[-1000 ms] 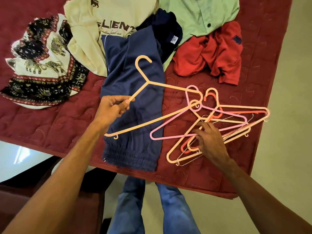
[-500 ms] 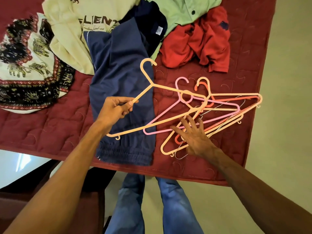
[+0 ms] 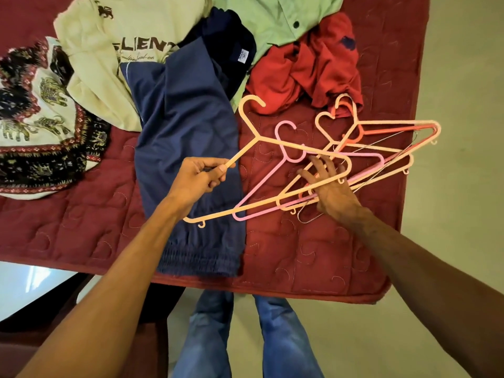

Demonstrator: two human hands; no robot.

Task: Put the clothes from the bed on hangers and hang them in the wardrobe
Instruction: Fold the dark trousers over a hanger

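My left hand (image 3: 200, 177) grips a peach hanger (image 3: 275, 140) by its left arm, holding it over the navy trousers (image 3: 185, 148) laid flat on the bed. My right hand (image 3: 328, 184) lies flat with fingers spread on a pile of hangers (image 3: 381, 148) in pink, peach and orange, pressing them to the red quilt (image 3: 68, 227). The held hanger's bottom bar crosses over my right fingers. Behind lie a cream printed sweatshirt (image 3: 117, 45), a dark navy garment (image 3: 231, 42), a green shirt (image 3: 275, 17), a red shirt (image 3: 308, 69) and an elephant-print cloth (image 3: 38, 121).
The bed's near edge runs just in front of my jean-clad legs (image 3: 212, 336). Pale floor (image 3: 458, 186) lies to the right of the bed. A white surface (image 3: 24, 287) and dark brown furniture sit at the lower left.
My right hand has slid forward and spread flat on the hanger pile. The peach hanger in my left hand sits further right over the pile, its bar now across my right fingers.
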